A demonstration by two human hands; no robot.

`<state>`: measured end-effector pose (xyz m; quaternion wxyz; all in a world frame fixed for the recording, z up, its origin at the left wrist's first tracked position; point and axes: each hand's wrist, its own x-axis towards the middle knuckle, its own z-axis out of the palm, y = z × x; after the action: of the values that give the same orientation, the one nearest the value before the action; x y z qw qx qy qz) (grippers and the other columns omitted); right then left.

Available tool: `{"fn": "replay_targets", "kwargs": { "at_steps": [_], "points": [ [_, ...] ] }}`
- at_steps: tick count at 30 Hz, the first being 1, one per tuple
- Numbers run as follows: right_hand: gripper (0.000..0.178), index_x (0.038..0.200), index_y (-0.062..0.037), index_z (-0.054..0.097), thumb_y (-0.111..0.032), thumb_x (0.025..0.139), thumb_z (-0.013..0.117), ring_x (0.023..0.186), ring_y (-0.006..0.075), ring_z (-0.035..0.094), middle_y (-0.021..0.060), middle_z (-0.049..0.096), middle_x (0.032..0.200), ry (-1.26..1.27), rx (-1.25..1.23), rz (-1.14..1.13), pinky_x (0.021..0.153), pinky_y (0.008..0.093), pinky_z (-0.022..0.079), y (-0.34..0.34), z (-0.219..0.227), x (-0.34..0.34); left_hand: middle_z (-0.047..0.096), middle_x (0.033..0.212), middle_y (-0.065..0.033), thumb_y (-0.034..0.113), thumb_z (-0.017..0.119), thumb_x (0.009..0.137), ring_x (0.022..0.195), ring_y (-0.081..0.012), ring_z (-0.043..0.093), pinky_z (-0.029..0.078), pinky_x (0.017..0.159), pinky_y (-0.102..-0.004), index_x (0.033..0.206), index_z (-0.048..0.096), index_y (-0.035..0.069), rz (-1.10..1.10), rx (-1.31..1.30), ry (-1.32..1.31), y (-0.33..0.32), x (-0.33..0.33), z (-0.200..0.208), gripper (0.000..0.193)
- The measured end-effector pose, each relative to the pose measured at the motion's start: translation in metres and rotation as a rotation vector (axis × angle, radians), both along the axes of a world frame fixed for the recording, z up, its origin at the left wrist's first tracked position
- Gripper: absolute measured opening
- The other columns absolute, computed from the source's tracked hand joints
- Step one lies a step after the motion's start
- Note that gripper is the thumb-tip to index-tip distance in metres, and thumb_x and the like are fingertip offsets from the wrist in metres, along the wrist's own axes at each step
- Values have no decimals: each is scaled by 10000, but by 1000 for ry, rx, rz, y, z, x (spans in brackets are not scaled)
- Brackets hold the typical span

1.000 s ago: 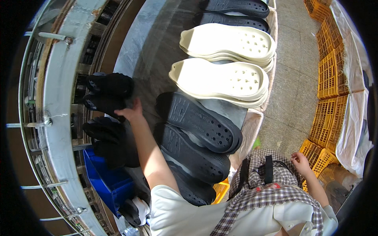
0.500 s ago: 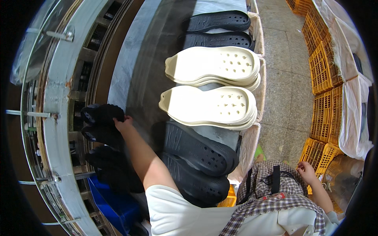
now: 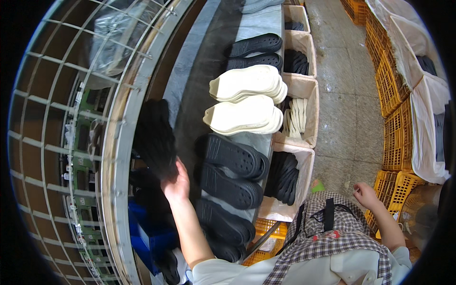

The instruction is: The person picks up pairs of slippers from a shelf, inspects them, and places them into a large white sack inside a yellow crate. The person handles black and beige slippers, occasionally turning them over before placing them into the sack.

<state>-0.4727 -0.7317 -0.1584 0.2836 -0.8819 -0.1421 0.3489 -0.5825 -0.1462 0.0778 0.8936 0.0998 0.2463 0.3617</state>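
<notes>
At the left side of the table, my left hand [image 3: 176, 183] is closed around the lower end of a dark stack of black shoe soles [image 3: 154, 137]. The stack stands tilted upward, and shadow and blur hide its edges. My right hand [image 3: 365, 194] hangs beside the checked apron, fingers curled in, with nothing visible in it. Right of my left hand, black clog soles with round holes [image 3: 232, 185] lie in pairs. Beyond them are two piles of cream clog soles [image 3: 242, 114], and further off more black soles [image 3: 256, 45].
Along the table's right edge stand lined bins [image 3: 311, 114] holding cream and black pieces. Yellow crates [image 3: 396, 137] line the far side of the grey floor [image 3: 339, 95]. A metal frame with wire mesh [image 3: 118, 161] borders the left, with a blue box [image 3: 147, 237] below my left arm.
My view has shifted, showing more mesh and the bins' contents. My left hand has turned palm up, and the black soles by it now stand more upright. The right hand stays by the apron.
</notes>
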Motion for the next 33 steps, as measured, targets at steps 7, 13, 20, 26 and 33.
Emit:
{"fn": "replay_targets", "kwargs": {
  "at_steps": [7,13,20,26,33],
  "points": [
    [282,1021,-52,605,-220,796,619,939,298,563,129,613,961,-323,391,145,817,390,453,-13,27,-30,509,1158,-274,291,587,831,1040,-393,523,508,872,-408,1205,479,-60,-277,-170,24,-218,-88,18,524],
    [377,1105,-67,571,-304,815,613,1007,280,537,102,604,1031,-460,732,161,897,402,413,-20,91,-64,523,1219,-241,313,634,803,1050,-368,529,512,851,-421,1246,487,-5,-529,-215,58,-331,-152,4,565],
    [770,1432,-114,140,-325,863,615,1196,256,435,167,407,1341,-36,1272,-233,1000,427,334,-26,169,-99,534,1222,-184,323,612,822,995,-356,548,533,788,-422,1240,494,31,-913,-313,7,-383,-154,-17,523],
    [920,1443,-158,-79,-371,868,606,1231,274,354,158,271,1395,181,1614,-571,970,422,355,-50,206,-109,556,1224,-150,350,484,891,1053,-353,565,508,847,-503,1230,512,65,-1136,-281,117,-388,-103,-57,444],
    [802,1449,-185,95,-696,862,288,1328,301,239,88,200,1471,305,1574,-950,1021,538,258,-90,220,-87,529,1235,-132,188,765,708,1111,-261,531,423,959,-383,1297,398,-15,-1377,617,-58,-401,-3,-96,723]
  ]
}}
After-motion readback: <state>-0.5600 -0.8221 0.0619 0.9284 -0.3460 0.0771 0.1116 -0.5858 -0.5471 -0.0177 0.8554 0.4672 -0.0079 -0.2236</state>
